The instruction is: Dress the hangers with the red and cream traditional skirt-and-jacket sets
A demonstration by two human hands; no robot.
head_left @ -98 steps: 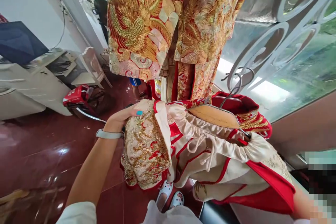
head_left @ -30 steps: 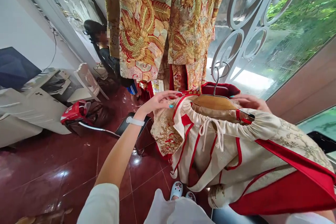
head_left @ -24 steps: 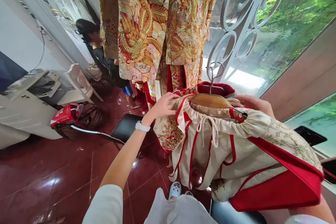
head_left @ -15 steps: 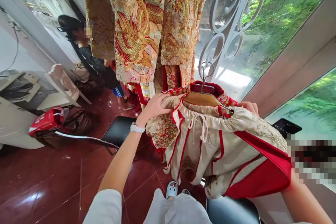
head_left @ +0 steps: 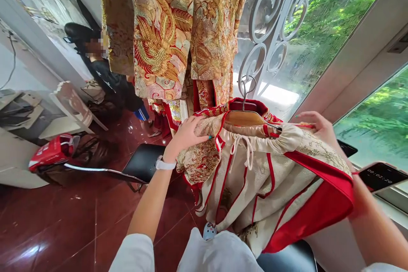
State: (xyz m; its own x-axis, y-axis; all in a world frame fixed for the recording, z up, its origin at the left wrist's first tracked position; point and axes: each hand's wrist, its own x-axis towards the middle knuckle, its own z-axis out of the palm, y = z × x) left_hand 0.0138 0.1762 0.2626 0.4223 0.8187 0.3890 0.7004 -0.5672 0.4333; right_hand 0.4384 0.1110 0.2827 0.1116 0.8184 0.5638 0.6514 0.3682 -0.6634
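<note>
A cream skirt [head_left: 248,178] with red trim and a tied drawstring waist hangs from a wooden hanger [head_left: 245,118] with a metal hook. Behind it on the same hanger is a red-and-gold embroidered jacket [head_left: 200,163]. My left hand [head_left: 188,134] grips the jacket near its left shoulder, thumb in front. At the right end of the hanger, my right hand [head_left: 318,125] has its fingers stretched out over the garment's red edge. The skirt hides part of my right forearm. Red lining shows at the skirt's right side.
Gold embroidered garments [head_left: 168,42] hang ahead. A black chair [head_left: 145,161] stands left, another seat [head_left: 288,259] below the skirt. Two phones, one showing a timer [head_left: 381,176], are by the window at right. A person in black [head_left: 110,78] bends at the far left.
My right hand has risen from behind the garment, its fingers now showing above the edge. My left thumb has come forward over the jacket. The view has shifted slightly.
</note>
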